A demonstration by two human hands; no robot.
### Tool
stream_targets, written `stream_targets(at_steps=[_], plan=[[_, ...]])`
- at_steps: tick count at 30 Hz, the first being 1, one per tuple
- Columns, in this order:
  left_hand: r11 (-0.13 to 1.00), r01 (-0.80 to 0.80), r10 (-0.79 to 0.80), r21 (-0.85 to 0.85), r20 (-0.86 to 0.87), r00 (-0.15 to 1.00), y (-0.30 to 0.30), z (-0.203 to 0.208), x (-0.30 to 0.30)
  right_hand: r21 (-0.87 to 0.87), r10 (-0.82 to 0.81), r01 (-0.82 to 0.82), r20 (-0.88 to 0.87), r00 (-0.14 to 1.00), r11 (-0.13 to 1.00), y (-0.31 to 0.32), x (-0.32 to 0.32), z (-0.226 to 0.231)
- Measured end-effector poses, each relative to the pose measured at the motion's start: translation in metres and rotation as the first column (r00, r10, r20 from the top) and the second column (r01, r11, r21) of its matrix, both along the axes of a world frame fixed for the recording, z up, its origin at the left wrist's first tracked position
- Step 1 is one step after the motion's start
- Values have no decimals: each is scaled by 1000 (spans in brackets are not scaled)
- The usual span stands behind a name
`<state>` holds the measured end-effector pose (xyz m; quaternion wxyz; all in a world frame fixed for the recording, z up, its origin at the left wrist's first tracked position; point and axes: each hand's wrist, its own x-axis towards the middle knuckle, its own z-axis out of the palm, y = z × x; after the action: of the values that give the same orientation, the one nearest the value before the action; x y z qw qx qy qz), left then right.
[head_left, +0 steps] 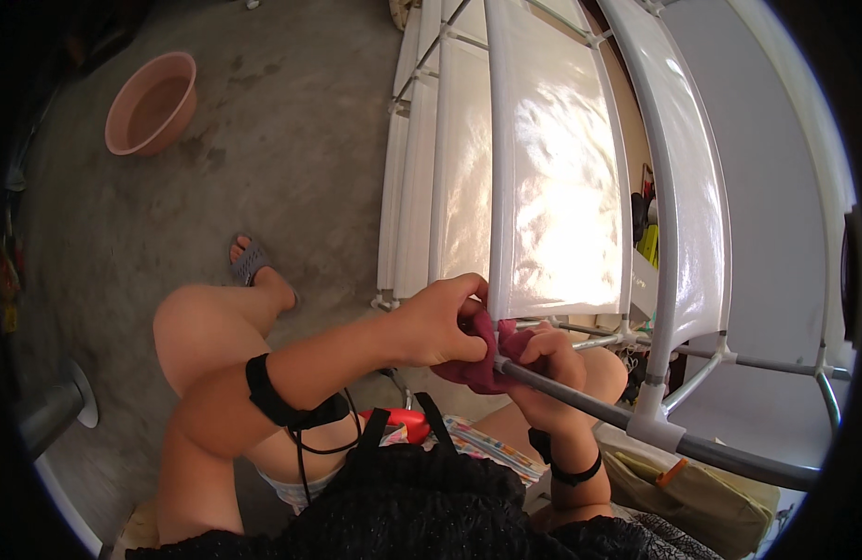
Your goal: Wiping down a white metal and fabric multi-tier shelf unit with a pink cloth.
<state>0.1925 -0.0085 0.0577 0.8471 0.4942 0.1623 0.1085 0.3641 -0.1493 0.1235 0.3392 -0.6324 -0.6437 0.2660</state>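
A maroon cloth [476, 373] is wrapped around a corner of a rack made of grey metal tubes and white plastic joints. My left hand [437, 322] pinches the cloth from the left, thumb and fingers bent against it. From the right, my right hand [546, 375] presses the cloth against the frame with curled fingers. A grey tube [580, 399] runs from the cloth toward the lower right, into a white joint [653, 427]. Just above my hands ends a glossy white fabric panel [561, 140], stretched between the tubes. The joint under the cloth is hidden.
More white panels [687, 177] and tubes extend to the right and far side. A pink basin [153, 105] stands on the grey floor [300, 131] at the far left. An olive fabric bag [697, 504] lies under the rack at lower right. Something red [407, 425] shows near my lap.
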Motion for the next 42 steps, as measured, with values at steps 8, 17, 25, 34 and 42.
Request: stream_targets(at_steps=[8, 17, 25, 34, 42], plan=[[991, 0, 4, -137, 28, 1000, -2, -8, 0, 37, -165, 168, -74, 984, 985, -6, -8, 0], [994, 55, -54, -92, 13, 998, 3, 1, 3, -137, -24, 43, 135, 991, 990, 18, -10, 21], [997, -35, 34, -76, -22, 999, -5, 3, 0, 147, -117, 71, 333, 936, 987, 8, -20, 6], [986, -37, 29, -161, -53, 998, -5, 9, -2, 122, -147, 138, 70, 987, 983, -4, -6, -8], [988, -74, 74, -136, -8, 997, -14, -5, -5, 93, -152, 153, -9, 988, 984, -7, -13, -13]])
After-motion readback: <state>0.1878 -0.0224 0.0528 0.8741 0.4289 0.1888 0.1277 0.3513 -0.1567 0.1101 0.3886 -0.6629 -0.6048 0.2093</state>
